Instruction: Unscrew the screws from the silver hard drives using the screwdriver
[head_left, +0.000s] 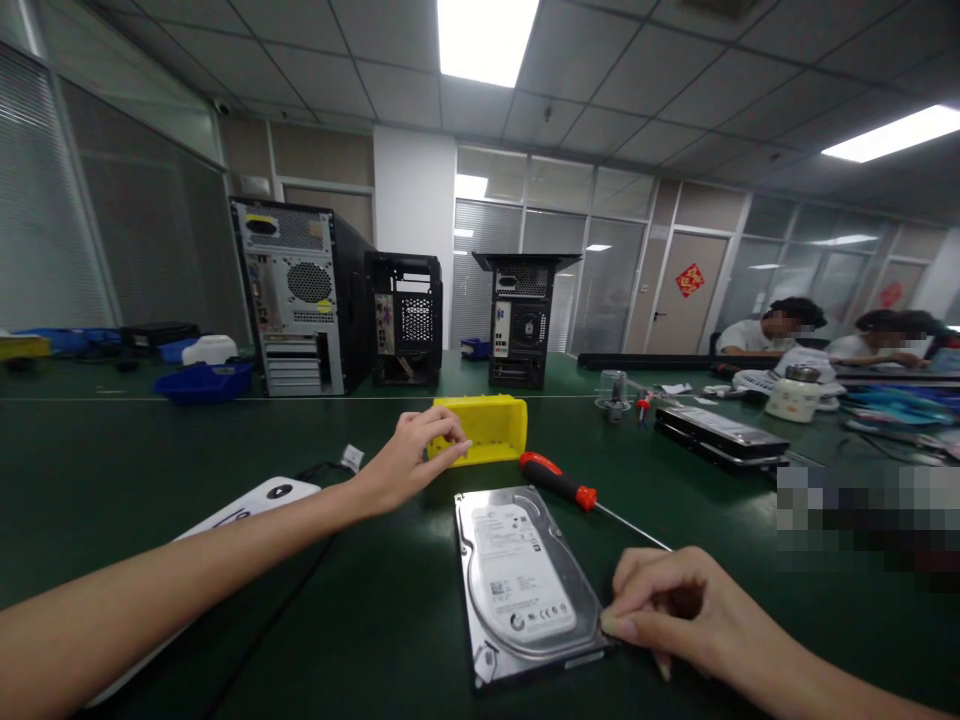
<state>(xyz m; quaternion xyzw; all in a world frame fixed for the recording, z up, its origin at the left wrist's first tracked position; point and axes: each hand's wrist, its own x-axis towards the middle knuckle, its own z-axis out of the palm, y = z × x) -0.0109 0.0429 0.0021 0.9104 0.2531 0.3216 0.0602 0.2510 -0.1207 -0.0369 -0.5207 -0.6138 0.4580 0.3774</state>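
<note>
Two foreground hands [424,445], three computer cases [296,290]; one orange-black screwdriver [559,480]

This looks like a computer workshop in an office room: ceiling light [487,40] at twelve o'clock, glass partition [154,200] at ten. A computer case [304,300] stands near half past nine, a hard drive [517,580] at six, a screwdriver [562,482] near half past four.

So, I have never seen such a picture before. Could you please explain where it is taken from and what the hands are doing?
There is no machine: these are a person's bare hands, seen by a camera worn on the head. On the green table lie a hard drive, a screwdriver and a yellow box; computer cases stand behind. The right hand has its fingertips at the drive's near right corner; whether they pinch something is unclear. The left hand is at the yellow box, fingers curled.
</note>
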